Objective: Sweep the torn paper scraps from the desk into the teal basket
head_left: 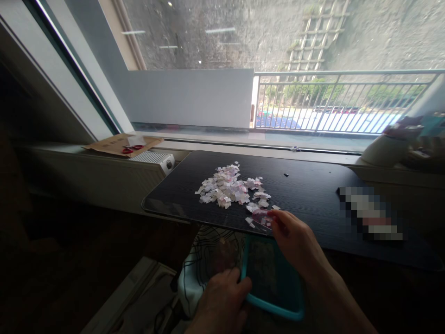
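A loose heap of small white and pinkish paper pieces (225, 185) lies on the black tabletop (295, 195). At the table's front edge, my right hand (294, 236) is closed on a thin, see-through pink piece (260, 216), with paper bits around it. Its exact kind cannot be made out. Below the edge stands a teal plastic container (271, 307) with pale contents, dim in shadow. My left hand (225, 292) is closed on the container's left rim. Beyond its fingers is a dim pinkish shape, too dark to identify.
Red-handled scissors (128, 150) and a brown paper envelope (104, 144) lie on the left sill, beside a white radiator valve (169, 163). A blurred-out flat object (370, 213) is at the table's right. Behind runs a window with a railing (347, 104) outside.
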Demonstrator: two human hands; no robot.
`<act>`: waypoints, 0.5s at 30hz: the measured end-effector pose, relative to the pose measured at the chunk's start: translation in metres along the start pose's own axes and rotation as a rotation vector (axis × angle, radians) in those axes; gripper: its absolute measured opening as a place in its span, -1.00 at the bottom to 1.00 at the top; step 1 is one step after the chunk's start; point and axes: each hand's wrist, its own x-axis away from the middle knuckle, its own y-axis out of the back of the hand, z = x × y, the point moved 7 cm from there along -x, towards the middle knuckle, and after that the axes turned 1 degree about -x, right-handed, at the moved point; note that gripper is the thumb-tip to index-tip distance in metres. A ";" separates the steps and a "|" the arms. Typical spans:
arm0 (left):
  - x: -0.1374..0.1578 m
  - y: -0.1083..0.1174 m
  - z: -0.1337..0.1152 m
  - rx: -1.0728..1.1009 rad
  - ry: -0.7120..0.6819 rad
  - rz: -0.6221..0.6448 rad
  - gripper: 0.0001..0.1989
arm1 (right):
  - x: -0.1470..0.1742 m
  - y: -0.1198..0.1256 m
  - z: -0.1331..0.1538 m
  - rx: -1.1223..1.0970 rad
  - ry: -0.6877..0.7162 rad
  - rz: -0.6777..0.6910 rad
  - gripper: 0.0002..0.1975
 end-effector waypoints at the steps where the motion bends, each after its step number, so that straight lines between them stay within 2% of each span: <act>1: 0.000 0.000 0.000 0.001 -0.002 -0.004 -0.82 | 0.001 0.000 0.000 -0.011 -0.001 -0.010 -0.75; 9: 0.001 0.003 -0.002 0.007 -0.007 0.010 -0.83 | 0.003 -0.005 0.006 -0.030 0.044 0.013 -0.73; 13: 0.002 0.004 -0.003 0.016 -0.003 0.005 -0.83 | 0.010 0.013 -0.004 0.078 0.001 -0.096 -0.72; 15: 0.002 0.004 -0.004 0.016 -0.004 0.010 -0.84 | 0.015 0.014 -0.006 0.110 -0.015 -0.109 -0.73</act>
